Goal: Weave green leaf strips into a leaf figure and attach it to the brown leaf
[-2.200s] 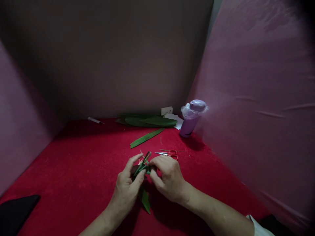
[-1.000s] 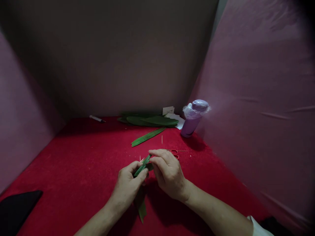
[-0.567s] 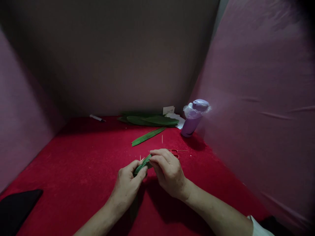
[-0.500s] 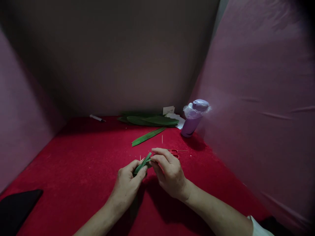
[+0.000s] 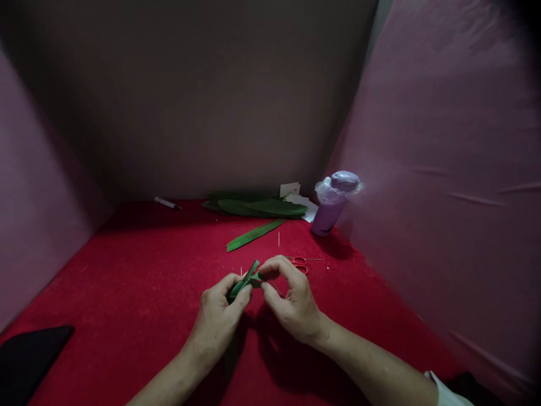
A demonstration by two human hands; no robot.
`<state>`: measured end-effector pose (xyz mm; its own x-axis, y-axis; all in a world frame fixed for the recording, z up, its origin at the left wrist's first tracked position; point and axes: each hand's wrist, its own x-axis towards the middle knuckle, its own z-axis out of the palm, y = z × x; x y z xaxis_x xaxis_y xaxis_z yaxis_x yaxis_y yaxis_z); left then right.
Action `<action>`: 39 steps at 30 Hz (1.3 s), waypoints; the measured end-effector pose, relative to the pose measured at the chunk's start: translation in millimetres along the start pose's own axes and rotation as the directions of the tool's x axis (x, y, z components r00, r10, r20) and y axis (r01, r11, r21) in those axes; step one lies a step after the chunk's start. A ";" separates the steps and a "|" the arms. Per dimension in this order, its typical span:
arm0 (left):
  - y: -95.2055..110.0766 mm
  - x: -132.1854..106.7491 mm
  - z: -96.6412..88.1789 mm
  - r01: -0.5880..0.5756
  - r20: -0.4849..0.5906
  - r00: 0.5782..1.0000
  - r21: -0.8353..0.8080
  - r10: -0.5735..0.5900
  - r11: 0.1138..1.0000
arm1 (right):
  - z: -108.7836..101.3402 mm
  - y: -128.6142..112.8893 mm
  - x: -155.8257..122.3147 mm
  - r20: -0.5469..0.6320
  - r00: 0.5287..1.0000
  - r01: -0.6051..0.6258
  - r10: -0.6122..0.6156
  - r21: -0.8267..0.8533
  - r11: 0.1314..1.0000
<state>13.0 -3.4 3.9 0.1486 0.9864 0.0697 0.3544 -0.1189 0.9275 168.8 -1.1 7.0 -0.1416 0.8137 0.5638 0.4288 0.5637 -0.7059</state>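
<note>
My left hand (image 5: pixel 222 304) grips a folded green leaf (image 5: pixel 252 278) between thumb and fingers, above the red cloth. My right hand (image 5: pixel 293 301) is curled at the leaf's right end, thumb and forefinger closed on its edge. A thin line, perhaps a stick or leaf strand, shows inside the curl of the right hand; I cannot make out its kind. Just behind the leaf, a few toothpicks (image 5: pixel 241 271) lie partly hidden. Beyond my right hand are red-handled scissors (image 5: pixel 300 261), with their blades mostly out of sight.
One long leaf (image 5: pixel 253 235) and a toothpick (image 5: pixel 279 239) lie farther back. Behind them are a leaf pile (image 5: pixel 257 207), white papers (image 5: pixel 310 211) and a syringe (image 5: pixel 165 203). A purple cup (image 5: pixel 327 217) with plastic wrap stands right. A black object (image 5: pixel 36 358) lies front left.
My right fingers have bent inward from a straighter pose and closed around the leaf's right end. The folded leaf has turned slightly. My left hand is nearly still.
</note>
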 end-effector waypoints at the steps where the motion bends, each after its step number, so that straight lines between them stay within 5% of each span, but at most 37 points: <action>1: -0.2 -0.2 0.2 -0.001 0.000 1.000 0.004 0.001 1.000 | -0.2 -0.2 -0.2 0.002 1.000 0.013 -0.013 -0.003 1.000; 12: -2.2 -2.0 2.8 -0.027 0.045 0.999 0.087 0.024 0.996 | 1.7 6.0 -7.6 0.050 0.978 0.207 -0.201 -0.169 0.964; 22: 1.7 -2.9 0.9 -0.082 0.062 0.996 0.355 0.064 0.931 | 3.7 7.8 -6.7 0.041 0.983 0.182 -0.178 -0.190 0.965; 39: 1.8 -0.3 -3.0 -0.096 0.085 0.995 0.529 0.060 0.843 | 3.8 11.6 -3.2 0.060 0.991 0.131 -0.122 -0.179 0.975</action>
<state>10.8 -3.6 6.7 0.2477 0.9643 0.0935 0.7730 -0.2549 0.5809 170.8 3.4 -4.6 -0.2460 0.7459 0.6190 0.5594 0.6308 -0.5378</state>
